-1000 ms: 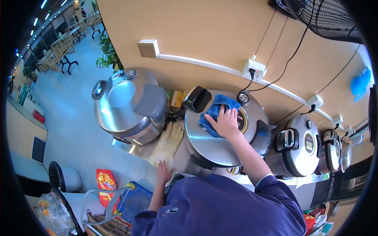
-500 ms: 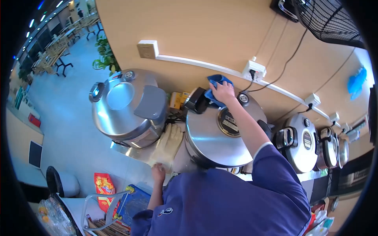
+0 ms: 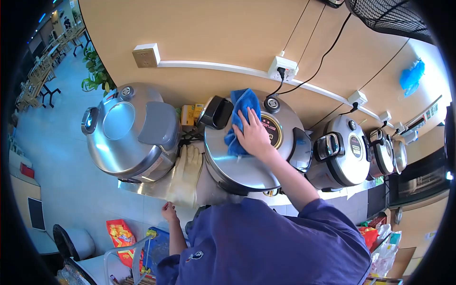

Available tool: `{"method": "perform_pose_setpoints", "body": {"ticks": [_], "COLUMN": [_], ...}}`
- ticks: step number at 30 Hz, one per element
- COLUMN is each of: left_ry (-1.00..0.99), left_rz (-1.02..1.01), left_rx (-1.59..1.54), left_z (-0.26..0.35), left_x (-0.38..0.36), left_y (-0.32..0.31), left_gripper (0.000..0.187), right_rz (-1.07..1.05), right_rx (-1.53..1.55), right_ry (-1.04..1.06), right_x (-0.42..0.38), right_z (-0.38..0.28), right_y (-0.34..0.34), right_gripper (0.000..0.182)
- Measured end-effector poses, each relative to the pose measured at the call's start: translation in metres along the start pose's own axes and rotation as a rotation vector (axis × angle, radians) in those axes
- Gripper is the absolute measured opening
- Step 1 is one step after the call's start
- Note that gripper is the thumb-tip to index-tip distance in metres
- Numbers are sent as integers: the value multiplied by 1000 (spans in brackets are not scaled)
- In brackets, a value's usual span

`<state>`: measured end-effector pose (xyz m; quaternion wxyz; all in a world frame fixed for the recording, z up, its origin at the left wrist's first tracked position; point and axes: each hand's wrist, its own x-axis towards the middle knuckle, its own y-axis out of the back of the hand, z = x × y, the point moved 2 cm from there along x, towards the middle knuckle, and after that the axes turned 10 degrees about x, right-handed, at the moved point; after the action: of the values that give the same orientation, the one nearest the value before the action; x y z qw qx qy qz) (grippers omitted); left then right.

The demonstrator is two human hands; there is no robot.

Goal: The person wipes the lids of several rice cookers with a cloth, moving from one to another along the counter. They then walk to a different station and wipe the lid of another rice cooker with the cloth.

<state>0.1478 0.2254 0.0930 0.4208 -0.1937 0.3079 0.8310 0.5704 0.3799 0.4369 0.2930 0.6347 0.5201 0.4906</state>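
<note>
A blue cloth (image 3: 242,102) lies over the left part of the silver lid of a large cooker (image 3: 228,161). My right hand (image 3: 251,133) presses flat on the cloth, its fingers spread, left of the round label. Low at the left, my left hand (image 3: 168,212) hangs near the counter's front edge with its fingers curled; what it holds, if anything, is too small to tell. Just above that hand, pale rubber gloves (image 3: 185,175) lie on the counter, between the cooker and another large cooker (image 3: 118,147) on the left.
Further cookers (image 3: 349,149) stand in a row to the right. Small yellow boxes (image 3: 188,115) sit by the wall. Black cords run from a wall socket (image 3: 283,69). A red bag (image 3: 122,240) and a blue folding cart (image 3: 159,247) are at lower left; a fan (image 3: 394,19) hangs upper right.
My right hand has moved from the lid's back edge toward its front left, bringing the blue cloth, which is now more spread out. The view has shifted to the right.
</note>
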Motion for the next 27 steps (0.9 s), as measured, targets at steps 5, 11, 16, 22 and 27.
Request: {"method": "perform_pose_setpoints", "body": {"ticks": [5,11,16,22,27], "left_ry": [121,157,206,152,106], "left_rz": [-78,-53,-62,-137,-101], "left_rx": [-73,-52,-37,-76,-71], "left_z": [9,12,11,9,10], "left_x": [-8,-9,-9,-8,-6], "left_y": [6,5,7,8,7], "left_gripper": [30,34,37,42,43], "right_rz": [-64,-160,-201,-154,-79], "right_rx": [54,16,92,160,208], "right_ry": [-34,114,278,292,288], "right_x": [-57,-75,-45,-12,-24], "right_z": [-43,-80,-94,-99,-96], "right_y": [25,22,4,-30,-26], "right_gripper": [60,59,59,49,49]}}
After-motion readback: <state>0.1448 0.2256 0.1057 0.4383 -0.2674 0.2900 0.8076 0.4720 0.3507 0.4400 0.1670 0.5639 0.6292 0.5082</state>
